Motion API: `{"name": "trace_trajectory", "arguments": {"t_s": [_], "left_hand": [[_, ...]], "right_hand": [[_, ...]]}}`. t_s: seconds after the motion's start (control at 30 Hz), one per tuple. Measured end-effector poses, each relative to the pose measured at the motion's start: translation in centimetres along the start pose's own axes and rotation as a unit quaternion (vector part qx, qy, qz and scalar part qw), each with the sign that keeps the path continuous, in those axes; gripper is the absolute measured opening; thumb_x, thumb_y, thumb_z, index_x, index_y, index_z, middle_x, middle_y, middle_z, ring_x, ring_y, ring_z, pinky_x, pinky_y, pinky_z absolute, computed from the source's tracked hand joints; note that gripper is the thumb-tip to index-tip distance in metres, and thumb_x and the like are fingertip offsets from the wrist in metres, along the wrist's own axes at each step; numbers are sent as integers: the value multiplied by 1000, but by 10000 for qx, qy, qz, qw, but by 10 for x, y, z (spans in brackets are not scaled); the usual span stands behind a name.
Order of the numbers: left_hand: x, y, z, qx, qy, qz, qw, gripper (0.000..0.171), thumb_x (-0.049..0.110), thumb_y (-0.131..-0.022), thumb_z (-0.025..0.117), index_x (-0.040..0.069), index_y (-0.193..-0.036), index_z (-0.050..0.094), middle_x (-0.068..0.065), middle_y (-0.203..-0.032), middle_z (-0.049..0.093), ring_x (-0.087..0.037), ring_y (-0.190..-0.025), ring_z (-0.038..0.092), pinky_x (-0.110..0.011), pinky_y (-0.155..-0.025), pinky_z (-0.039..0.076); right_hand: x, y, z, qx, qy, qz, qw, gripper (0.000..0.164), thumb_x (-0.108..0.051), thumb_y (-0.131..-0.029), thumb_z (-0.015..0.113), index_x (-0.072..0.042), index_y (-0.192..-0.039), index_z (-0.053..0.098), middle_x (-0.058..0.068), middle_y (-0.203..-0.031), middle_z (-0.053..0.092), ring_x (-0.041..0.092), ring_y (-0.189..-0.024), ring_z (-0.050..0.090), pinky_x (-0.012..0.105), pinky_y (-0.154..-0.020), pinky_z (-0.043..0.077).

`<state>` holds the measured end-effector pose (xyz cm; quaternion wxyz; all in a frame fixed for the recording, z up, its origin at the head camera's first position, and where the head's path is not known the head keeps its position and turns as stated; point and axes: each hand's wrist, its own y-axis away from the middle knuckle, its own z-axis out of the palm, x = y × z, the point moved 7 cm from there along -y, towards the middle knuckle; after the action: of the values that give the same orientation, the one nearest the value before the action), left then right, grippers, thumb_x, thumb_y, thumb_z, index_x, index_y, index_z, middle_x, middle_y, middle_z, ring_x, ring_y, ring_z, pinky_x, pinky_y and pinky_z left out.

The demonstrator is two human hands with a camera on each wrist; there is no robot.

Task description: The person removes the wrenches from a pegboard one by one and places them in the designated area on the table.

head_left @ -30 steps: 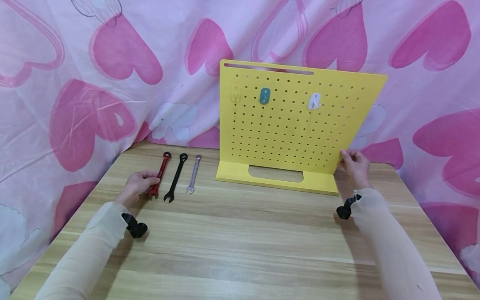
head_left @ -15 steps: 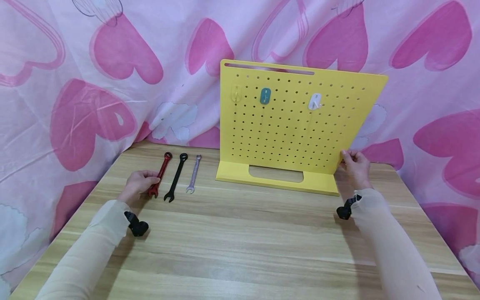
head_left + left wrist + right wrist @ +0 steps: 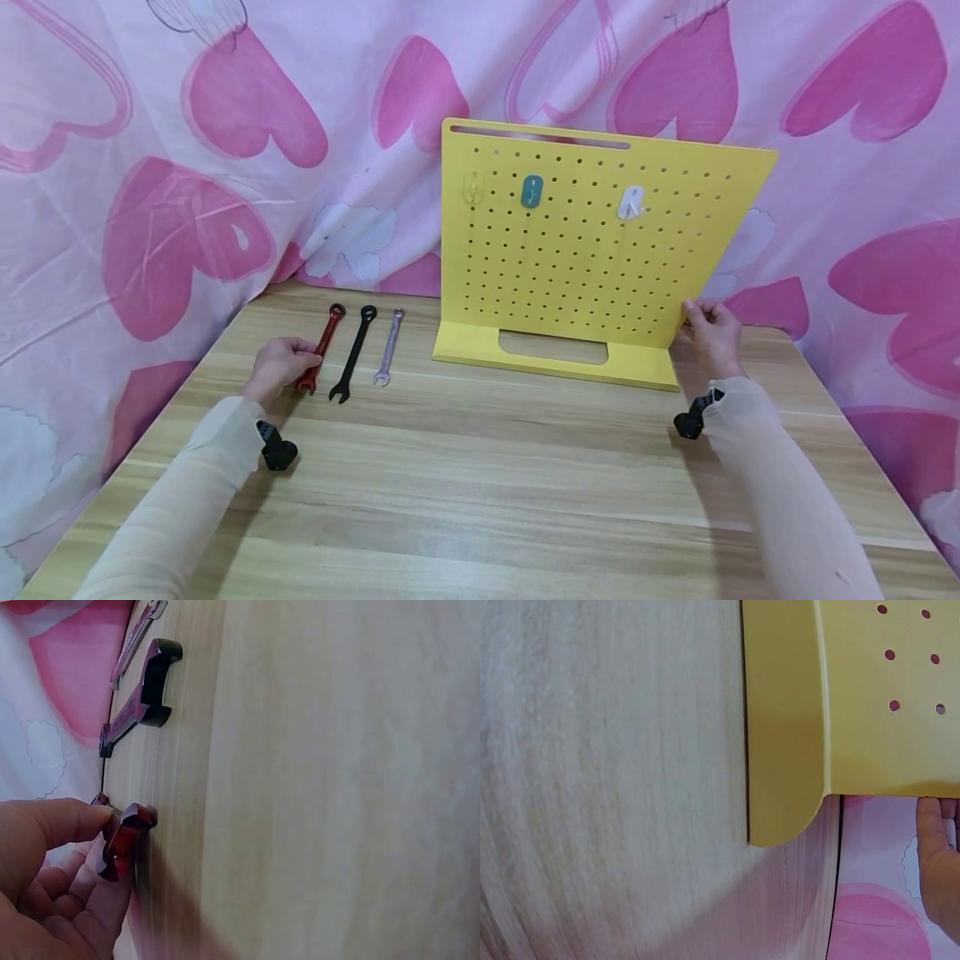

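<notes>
My left hand [image 3: 281, 367] pinches a red wrench [image 3: 327, 333] at the table's left, thumb and fingers around its shaft. In the left wrist view, the open jaw end of the red wrench [image 3: 126, 841] sticks out past the fingertips, close to the tabletop. A black wrench [image 3: 353, 354] and a smaller silver wrench [image 3: 388, 346] lie beside it to the right. A yellow pegboard [image 3: 570, 250] stands upright on its flat base. My right hand [image 3: 714, 333] holds its lower right edge, thumb at the edge; the other fingers are partly hidden.
Three hooks hang on the pegboard's upper part: a yellow hook [image 3: 473, 187], a teal hook [image 3: 532, 192] and a white hook [image 3: 631, 202]. A pink heart-print cloth [image 3: 337, 100] hangs behind the wooden table [image 3: 480, 483].
The left wrist and forearm have shifted slightly up and to the right, the fingers staying on the red wrench. The right hand and pegboard show no clear movement.
</notes>
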<state>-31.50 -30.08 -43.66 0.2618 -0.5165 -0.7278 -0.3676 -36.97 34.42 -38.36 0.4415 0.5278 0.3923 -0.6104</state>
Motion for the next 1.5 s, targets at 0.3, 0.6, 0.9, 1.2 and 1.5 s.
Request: {"name": "trace_trajectory", "arguments": {"t_s": [0.3,0.6,0.9,1.2,1.5], "left_hand": [[0,-1,0,35,-315,-91,9995,26,14,-89,59,-5,-108,59,0,-67,65,-9,-53,61,-24,-53,51],[2,0,-4,153,-778,-48,9968,25,17,-86,62,-2,-102,63,-2,-69,67,-10,-57,60,-22,-57,46],[6,1,-6,105,-967,76,9952,26,19,-85,64,-3,-98,66,1,-63,66,-9,-57,59,-23,-61,43],[6,-1,-7,101,-1079,63,9941,28,21,-85,65,-3,-99,67,2,-64,66,-12,-62,58,-25,-62,41],[5,0,-9,221,-1278,113,9915,28,23,-84,66,-2,-96,68,-4,-71,68,-19,-73,58,-29,-66,39]], "right_hand": [[-1,0,0,11,126,8,9999,18,-16,-91,60,-2,-95,51,1,-90,55,7,-79,60,15,-71,54],[-1,-1,1,64,190,9,9998,16,-16,-91,60,-3,-94,51,0,-89,56,5,-77,60,14,-72,54],[0,-2,0,24,91,6,10000,17,-15,-91,60,-2,-95,51,1,-90,56,6,-78,62,16,-72,54],[8,-9,-7,16,60,209,9998,22,-21,-90,61,-4,-98,50,1,-97,54,8,-87,60,16,-78,53],[10,-10,-7,-17,85,49,10000,21,-21,-89,62,-4,-97,52,1,-95,56,8,-84,60,16,-75,53]]}}
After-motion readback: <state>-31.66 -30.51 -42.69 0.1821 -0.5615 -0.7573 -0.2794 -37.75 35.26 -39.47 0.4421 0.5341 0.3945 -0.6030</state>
